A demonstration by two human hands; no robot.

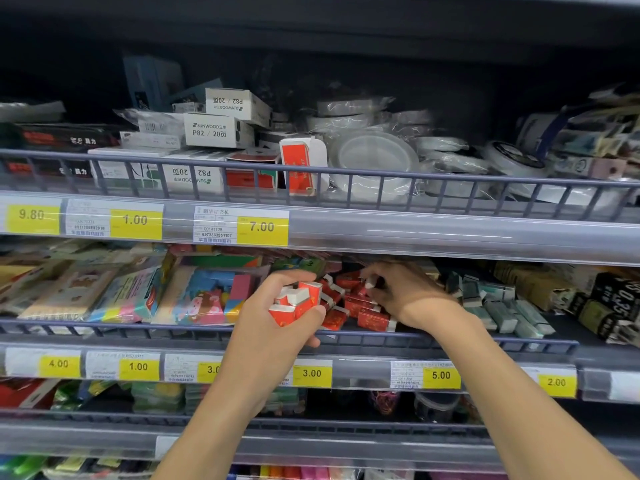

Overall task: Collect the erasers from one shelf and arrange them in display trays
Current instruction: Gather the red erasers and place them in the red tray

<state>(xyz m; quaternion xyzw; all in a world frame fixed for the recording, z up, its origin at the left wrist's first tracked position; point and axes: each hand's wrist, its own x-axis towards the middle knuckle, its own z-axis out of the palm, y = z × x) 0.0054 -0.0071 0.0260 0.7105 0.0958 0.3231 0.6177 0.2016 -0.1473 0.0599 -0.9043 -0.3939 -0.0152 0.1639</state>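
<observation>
Collecting: my left grip (277, 306) clamps a bundle of red erasers (296, 301) just off the middle shelf (381, 339), while my right grip (398, 289), fingers curled, reaches the remaining pile (360, 306); best pinch one, lest the bundle spill.

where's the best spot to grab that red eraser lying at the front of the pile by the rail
Pinch the red eraser across its two long sides, coming down from above and in front. It lies flat, long and low, just behind the shelf rail, so the top and sides are free while the rail blocks a low approach. The right hand is nearest; the left hand already holds a bunch of erasers.
</observation>
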